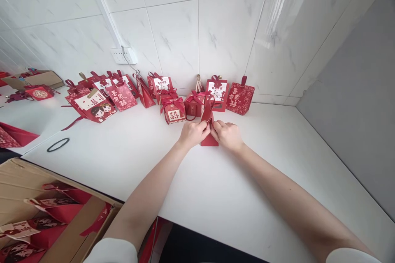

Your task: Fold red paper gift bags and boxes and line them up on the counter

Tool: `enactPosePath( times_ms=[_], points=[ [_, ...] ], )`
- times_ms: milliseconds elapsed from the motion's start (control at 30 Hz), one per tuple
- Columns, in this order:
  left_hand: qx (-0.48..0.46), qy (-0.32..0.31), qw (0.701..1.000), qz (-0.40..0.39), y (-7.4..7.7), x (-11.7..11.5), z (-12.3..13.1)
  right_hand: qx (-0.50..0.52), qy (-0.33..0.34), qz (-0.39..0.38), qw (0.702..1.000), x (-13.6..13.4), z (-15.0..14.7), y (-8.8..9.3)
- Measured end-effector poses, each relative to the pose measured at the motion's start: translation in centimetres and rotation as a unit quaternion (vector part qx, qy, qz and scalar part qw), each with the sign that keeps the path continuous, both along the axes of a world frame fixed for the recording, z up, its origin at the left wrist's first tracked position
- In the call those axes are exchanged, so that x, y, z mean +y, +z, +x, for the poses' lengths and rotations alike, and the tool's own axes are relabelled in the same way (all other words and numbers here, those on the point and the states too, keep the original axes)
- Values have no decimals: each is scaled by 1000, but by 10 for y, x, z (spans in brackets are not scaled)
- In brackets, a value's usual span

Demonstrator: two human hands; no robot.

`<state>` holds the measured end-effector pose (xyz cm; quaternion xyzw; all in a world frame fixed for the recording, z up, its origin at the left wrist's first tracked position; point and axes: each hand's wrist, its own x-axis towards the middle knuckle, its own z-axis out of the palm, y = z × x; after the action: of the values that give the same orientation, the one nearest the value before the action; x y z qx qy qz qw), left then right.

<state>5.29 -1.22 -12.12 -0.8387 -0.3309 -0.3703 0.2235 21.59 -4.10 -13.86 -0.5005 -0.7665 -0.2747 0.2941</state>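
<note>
My left hand (194, 132) and right hand (227, 134) pinch the red gift box (209, 139) top, mid-fold; the tuck likely needs an even squeeze.

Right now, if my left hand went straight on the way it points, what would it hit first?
The left hand points at the small red gift bag it is pinching, so it would press into that first, then likely the right hand on the bag's other side.

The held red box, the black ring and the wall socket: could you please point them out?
red box (209, 139): head view, lower front face
black ring (48, 148): head view, its left end
wall socket (124, 55): head view, middle of faceplate
</note>
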Motion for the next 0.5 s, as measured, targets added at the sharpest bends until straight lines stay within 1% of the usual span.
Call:
enactPosePath(
  times_ms=[133, 233, 367, 500],
  points=[
    [5, -9, 1000, -13, 3, -3, -2, 8, 7, -9, 1000, -1, -1, -1],
    [8, -23, 999, -29, 3, -5, -4, 33, 2, -3, 999, -3, -1, 0],
    [18, -62, 996, -58, 0, -7, -4, 94, -38, 8, 995, -6, -2, 7],
    [14, -77, 995, -60, -6, -10, 1, 117, -18, -2, 993, -6, -2, 9]
  ],
)
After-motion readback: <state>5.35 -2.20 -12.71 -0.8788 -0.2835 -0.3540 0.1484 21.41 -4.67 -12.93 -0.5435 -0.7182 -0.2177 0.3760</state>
